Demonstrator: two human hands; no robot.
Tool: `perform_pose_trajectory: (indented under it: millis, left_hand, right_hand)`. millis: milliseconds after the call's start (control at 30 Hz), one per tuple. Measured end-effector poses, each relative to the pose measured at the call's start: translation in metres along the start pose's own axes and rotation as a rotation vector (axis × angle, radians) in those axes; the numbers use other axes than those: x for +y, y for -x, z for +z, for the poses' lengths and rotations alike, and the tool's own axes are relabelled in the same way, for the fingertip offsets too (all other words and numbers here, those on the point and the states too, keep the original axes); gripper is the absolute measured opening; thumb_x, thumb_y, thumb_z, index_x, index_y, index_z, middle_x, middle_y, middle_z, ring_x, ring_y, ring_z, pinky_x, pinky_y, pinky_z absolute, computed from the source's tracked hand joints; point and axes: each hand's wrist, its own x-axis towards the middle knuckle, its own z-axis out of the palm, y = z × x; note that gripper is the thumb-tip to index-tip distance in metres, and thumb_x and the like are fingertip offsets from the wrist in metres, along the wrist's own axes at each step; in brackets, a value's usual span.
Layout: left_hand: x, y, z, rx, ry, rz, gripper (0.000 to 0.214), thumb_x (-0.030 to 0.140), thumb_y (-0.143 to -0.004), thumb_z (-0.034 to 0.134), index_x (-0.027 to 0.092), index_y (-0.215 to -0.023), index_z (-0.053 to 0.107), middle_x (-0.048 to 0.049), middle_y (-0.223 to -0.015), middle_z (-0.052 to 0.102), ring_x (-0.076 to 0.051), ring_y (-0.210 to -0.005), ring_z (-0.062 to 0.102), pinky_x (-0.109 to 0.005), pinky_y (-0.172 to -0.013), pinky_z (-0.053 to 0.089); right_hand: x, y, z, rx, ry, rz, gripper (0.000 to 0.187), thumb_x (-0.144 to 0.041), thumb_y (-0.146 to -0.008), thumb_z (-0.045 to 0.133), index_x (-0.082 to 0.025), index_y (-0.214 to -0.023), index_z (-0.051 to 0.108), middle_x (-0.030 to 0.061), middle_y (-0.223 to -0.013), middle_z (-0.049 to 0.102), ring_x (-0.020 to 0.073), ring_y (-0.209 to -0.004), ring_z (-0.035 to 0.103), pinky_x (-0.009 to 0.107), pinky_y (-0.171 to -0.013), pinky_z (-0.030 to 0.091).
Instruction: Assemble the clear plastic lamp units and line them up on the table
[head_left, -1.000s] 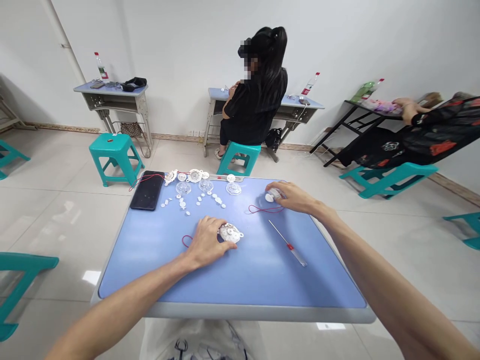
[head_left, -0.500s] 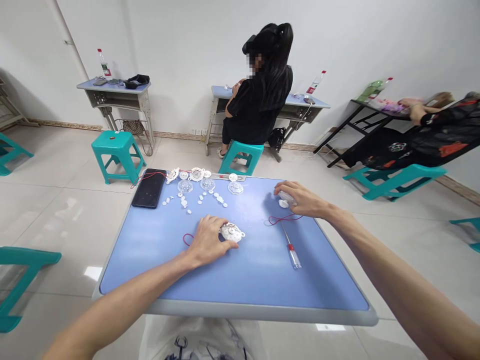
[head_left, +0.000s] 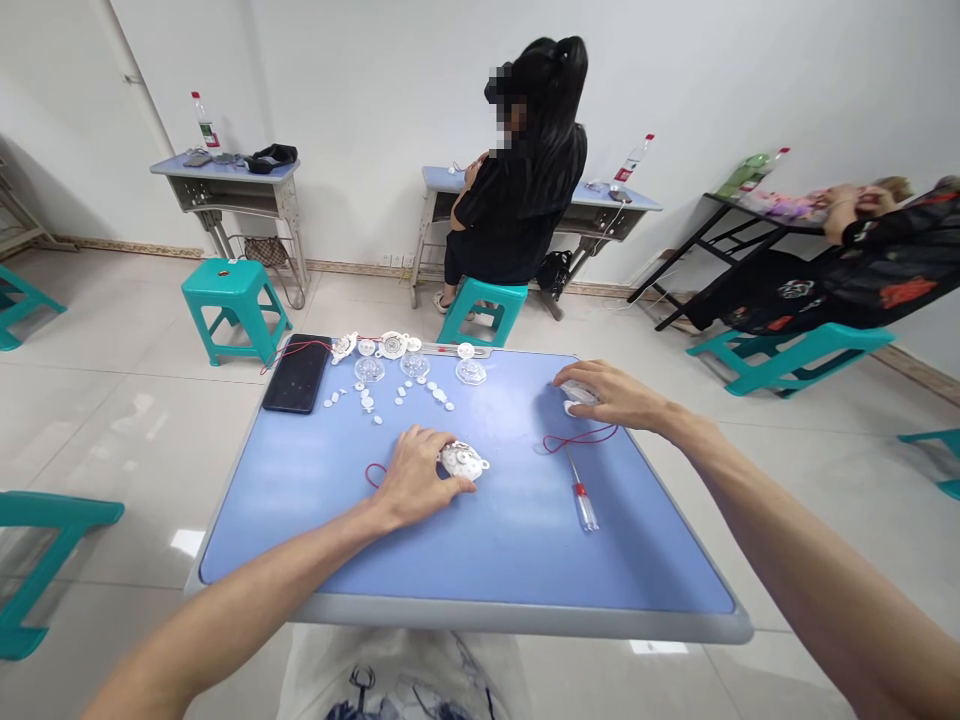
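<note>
My left hand [head_left: 412, 480] rests on the blue table [head_left: 465, 560] with its fingers curled around a white round plastic gear assembly [head_left: 463, 460], whose red wire [head_left: 373, 477] loops out to the left. My right hand [head_left: 611, 397] lies near the table's right edge, fingers closed over a small white part [head_left: 576, 397] with a red wire [head_left: 577, 437] trailing from it. A red-handled screwdriver [head_left: 580, 488] lies on the table just below that wire.
Several small white gears and clear domes [head_left: 405, 385] are scattered at the table's far side beside a black phone [head_left: 297, 373]. A seated person in black [head_left: 517, 200] faces away behind the table. Teal stools [head_left: 232, 300] and other desks stand around; another person [head_left: 862, 260] sits at right.
My right hand has drawn the small white part and its red wire to the right, toward the table edge. The screwdriver now lies more upright. My left hand stays on the gear assembly.
</note>
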Motion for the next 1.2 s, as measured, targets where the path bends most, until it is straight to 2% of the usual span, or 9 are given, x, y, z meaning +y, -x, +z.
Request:
perform_pose_trajectory:
  millis: [300, 400, 567, 667, 800, 967, 1100, 1200]
  left_hand:
    - [-0.001, 0.000, 0.000, 0.005, 0.001, 0.012, 0.049, 0.035, -0.066, 0.084, 0.019, -0.108, 0.064, -0.0055, -0.100, 0.067, -0.026, -0.099, 0.055, -0.041, -0.087, 0.045]
    - [-0.001, 0.000, 0.000, 0.013, 0.002, 0.019, 0.049, 0.034, -0.066, 0.084, 0.019, -0.108, 0.064, -0.0054, -0.100, 0.067, -0.026, -0.099, 0.055, -0.042, -0.088, 0.045]
    - [-0.001, 0.000, 0.001, 0.012, -0.002, 0.016, 0.049, 0.034, -0.066, 0.084, 0.019, -0.108, 0.064, -0.0054, -0.101, 0.067, -0.026, -0.099, 0.055, -0.042, -0.088, 0.044]
    - [0.000, 0.000, 0.001, 0.001, -0.003, 0.005, 0.048, 0.035, -0.067, 0.084, 0.019, -0.108, 0.064, -0.0057, -0.101, 0.067, -0.026, -0.099, 0.055, -0.041, -0.088, 0.044]
    - [0.002, 0.000, 0.000, -0.008, 0.008, -0.009, 0.047, 0.034, -0.067, 0.083, 0.020, -0.107, 0.064, -0.0055, -0.102, 0.068, -0.026, -0.099, 0.055, -0.041, -0.088, 0.044]
    - [0.003, 0.001, -0.001, -0.010, 0.016, -0.009, 0.048, 0.033, -0.066, 0.085, 0.020, -0.107, 0.063, -0.0052, -0.103, 0.068, -0.027, -0.101, 0.055, -0.042, -0.090, 0.043]
    - [0.003, 0.001, 0.000, -0.011, 0.022, -0.024, 0.048, 0.034, -0.066, 0.084, 0.021, -0.107, 0.062, -0.0043, -0.105, 0.068, -0.027, -0.102, 0.056, -0.042, -0.089, 0.042]
    - [0.002, 0.002, 0.002, -0.010, 0.026, -0.027, 0.051, 0.034, -0.065, 0.085, 0.021, -0.108, 0.062, -0.0045, -0.106, 0.068, -0.027, -0.102, 0.056, -0.041, -0.088, 0.042]
  right_hand:
    - [-0.002, -0.001, 0.005, 0.030, 0.011, -0.003, 0.055, -0.045, -0.073, 0.057, -0.022, -0.122, 0.061, 0.0140, -0.132, 0.056, 0.0342, -0.127, 0.049, 0.051, -0.109, 0.036]
    - [-0.004, 0.000, 0.005, 0.054, 0.046, 0.018, 0.053, -0.050, -0.076, 0.057, -0.023, -0.122, 0.062, 0.0136, -0.135, 0.055, 0.0353, -0.128, 0.046, 0.052, -0.105, 0.040]
    - [-0.012, 0.002, 0.001, 0.088, 0.125, 0.075, 0.052, -0.060, -0.082, 0.051, -0.027, -0.120, 0.062, 0.0117, -0.137, 0.054, 0.0376, -0.129, 0.044, 0.059, -0.098, 0.042]
    - [-0.022, 0.003, -0.002, 0.166, 0.143, 0.085, 0.048, -0.060, -0.083, 0.050, -0.027, -0.114, 0.065, 0.0106, -0.134, 0.058, 0.0390, -0.129, 0.043, 0.061, -0.096, 0.041]
    - [-0.055, 0.005, -0.009, 0.339, 0.071, 0.049, 0.036, -0.052, -0.084, 0.053, -0.026, -0.105, 0.067, 0.0094, -0.118, 0.067, 0.0364, -0.123, 0.049, 0.058, -0.097, 0.041]
    - [-0.118, 0.010, -0.016, 0.469, -0.109, -0.056, 0.019, -0.036, -0.087, 0.055, -0.026, -0.094, 0.068, 0.0079, -0.095, 0.072, 0.0316, -0.112, 0.057, 0.052, -0.094, 0.045]
    - [-0.161, 0.015, -0.011, 0.498, -0.242, -0.110, 0.016, -0.029, -0.089, 0.055, -0.026, -0.092, 0.069, 0.0059, -0.088, 0.072, 0.0282, -0.103, 0.060, 0.047, -0.088, 0.050]
    - [-0.185, 0.020, -0.005, 0.444, -0.293, -0.128, 0.013, -0.026, -0.089, 0.056, -0.024, -0.093, 0.069, 0.0058, -0.090, 0.072, 0.0253, -0.098, 0.062, 0.044, -0.085, 0.051]
